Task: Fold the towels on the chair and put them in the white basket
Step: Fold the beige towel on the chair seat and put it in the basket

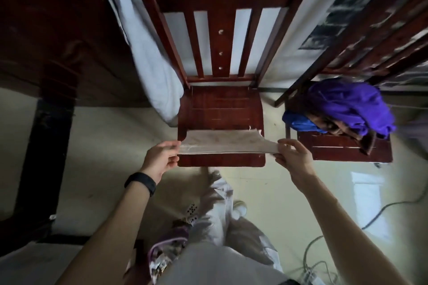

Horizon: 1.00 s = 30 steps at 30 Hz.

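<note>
The beige towel (222,144), a narrow folded band with a frayed upper-right corner, spans the front of the chair (220,109) seat at centre frame, apparently resting on it. The left hand (162,157) and right hand (292,155) each pinch one end.

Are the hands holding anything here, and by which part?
Yes: the beige towel, stretched over the chair seat; left hand pinches its left end, right hand its right end.

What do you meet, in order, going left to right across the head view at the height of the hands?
From the left: dark post → left hand → beige towel → right hand → second chair's seat.
</note>
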Each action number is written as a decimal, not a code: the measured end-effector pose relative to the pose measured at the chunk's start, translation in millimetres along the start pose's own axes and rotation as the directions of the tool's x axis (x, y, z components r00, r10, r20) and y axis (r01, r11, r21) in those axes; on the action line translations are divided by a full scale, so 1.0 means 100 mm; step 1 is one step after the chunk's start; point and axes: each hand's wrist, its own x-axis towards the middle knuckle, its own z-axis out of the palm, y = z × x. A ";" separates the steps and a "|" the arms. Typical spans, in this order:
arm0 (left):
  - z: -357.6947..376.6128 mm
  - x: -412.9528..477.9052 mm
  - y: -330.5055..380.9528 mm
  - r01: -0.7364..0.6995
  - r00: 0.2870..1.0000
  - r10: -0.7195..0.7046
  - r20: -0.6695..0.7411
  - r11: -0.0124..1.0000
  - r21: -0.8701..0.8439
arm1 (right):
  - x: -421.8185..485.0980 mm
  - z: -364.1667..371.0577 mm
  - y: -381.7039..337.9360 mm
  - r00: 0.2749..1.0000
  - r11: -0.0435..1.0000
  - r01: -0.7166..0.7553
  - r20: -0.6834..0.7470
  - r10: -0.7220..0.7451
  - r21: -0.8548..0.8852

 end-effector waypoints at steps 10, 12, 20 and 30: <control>-0.20 -1.01 0.61 -0.478 0.816 0.561 0.141 0.516 0.711 | -0.83 -0.55 -0.71 0.824 0.574 0.529 0.218 -0.522 -0.626; -0.20 -1.08 0.62 -0.497 0.738 0.655 0.162 0.365 0.787 | -0.83 -0.61 -0.71 0.688 0.343 0.621 0.280 -0.670 -0.705; -0.32 -1.16 0.65 -0.520 0.300 0.821 0.485 -0.285 0.805 | -0.62 -0.82 -0.66 0.436 -0.072 0.691 0.494 -0.752 -0.719; -0.43 -0.63 0.55 -0.405 0.421 0.716 0.557 -0.401 0.822 | -0.42 -0.68 -0.73 0.356 -0.230 0.719 0.632 -0.689 -0.656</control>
